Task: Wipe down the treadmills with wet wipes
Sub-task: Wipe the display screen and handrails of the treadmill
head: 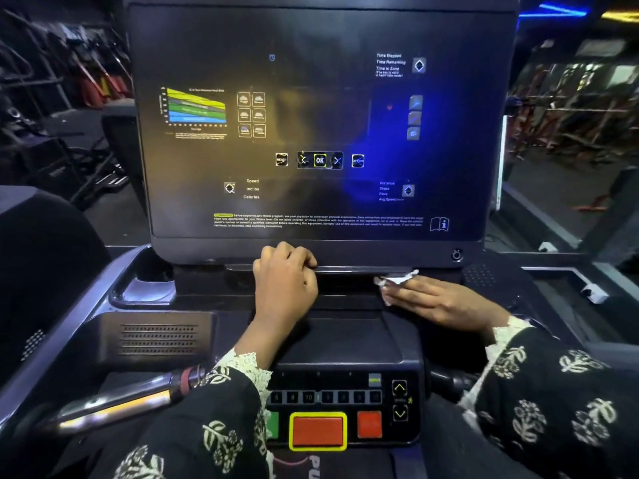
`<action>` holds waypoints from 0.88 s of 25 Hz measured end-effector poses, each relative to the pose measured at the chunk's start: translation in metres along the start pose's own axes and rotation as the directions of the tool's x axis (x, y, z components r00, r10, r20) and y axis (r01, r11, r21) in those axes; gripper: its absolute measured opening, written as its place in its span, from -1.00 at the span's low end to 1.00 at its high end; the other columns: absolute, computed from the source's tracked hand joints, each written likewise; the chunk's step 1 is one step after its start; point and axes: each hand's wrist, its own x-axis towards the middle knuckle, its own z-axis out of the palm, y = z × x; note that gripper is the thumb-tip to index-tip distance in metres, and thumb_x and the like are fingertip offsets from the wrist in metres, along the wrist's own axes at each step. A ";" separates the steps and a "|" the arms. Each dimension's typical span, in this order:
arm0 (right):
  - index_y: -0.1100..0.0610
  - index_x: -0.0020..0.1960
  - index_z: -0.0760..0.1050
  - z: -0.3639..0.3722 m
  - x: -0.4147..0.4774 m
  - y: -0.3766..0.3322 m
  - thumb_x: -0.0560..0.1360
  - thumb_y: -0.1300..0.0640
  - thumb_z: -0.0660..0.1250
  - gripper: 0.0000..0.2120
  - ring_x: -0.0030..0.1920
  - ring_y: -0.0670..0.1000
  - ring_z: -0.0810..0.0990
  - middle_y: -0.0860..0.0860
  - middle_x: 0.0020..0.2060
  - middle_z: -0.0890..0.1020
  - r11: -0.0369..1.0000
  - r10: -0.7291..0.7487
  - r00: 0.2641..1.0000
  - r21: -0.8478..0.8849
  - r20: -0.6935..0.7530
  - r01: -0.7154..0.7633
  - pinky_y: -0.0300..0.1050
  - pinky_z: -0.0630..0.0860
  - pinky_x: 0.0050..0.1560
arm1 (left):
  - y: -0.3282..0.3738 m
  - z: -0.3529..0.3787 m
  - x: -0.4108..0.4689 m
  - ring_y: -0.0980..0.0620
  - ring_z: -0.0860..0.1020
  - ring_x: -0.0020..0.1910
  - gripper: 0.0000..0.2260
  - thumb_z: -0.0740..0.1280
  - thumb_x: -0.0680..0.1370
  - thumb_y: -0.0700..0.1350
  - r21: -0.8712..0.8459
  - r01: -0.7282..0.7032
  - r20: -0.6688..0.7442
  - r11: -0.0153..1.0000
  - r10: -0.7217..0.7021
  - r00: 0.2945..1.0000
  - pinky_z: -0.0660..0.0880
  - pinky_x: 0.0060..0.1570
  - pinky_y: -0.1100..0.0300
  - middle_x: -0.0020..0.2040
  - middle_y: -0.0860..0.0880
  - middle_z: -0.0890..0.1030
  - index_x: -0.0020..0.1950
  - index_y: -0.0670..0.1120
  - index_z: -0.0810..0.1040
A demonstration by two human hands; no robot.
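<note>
Hands at a treadmill screen (311,133). Just below the screen's right half, the right hand (439,300) presses a wipe (396,281) under flat, straight fingers. The left hand (285,281) curls its fingers over the screen's lower edge. The wipe looks thin, limp and damp, best held bunched under the fingertips.

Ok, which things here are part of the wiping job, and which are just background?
In the job: treadmill console; wet wipe; right hand pressing it flat; left hand, fingers curled on the screen's lower lip.
Just around: gym equipment, left background; gym racks, right background; neighbouring machine, far left.
</note>
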 end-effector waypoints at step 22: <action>0.26 -0.02 0.58 -0.003 -0.029 -0.034 0.55 0.29 0.22 -0.84 -0.02 0.13 0.54 0.13 -0.03 0.55 0.797 0.600 0.769 0.089 -0.222 -0.597 -0.09 0.45 0.14 | 0.101 0.052 -0.006 -0.11 0.43 -0.09 -0.78 0.37 0.31 -0.15 0.008 -0.258 0.200 0.966 0.251 0.947 0.32 -0.14 0.05 -0.09 -0.04 0.49 -0.06 -0.04 0.54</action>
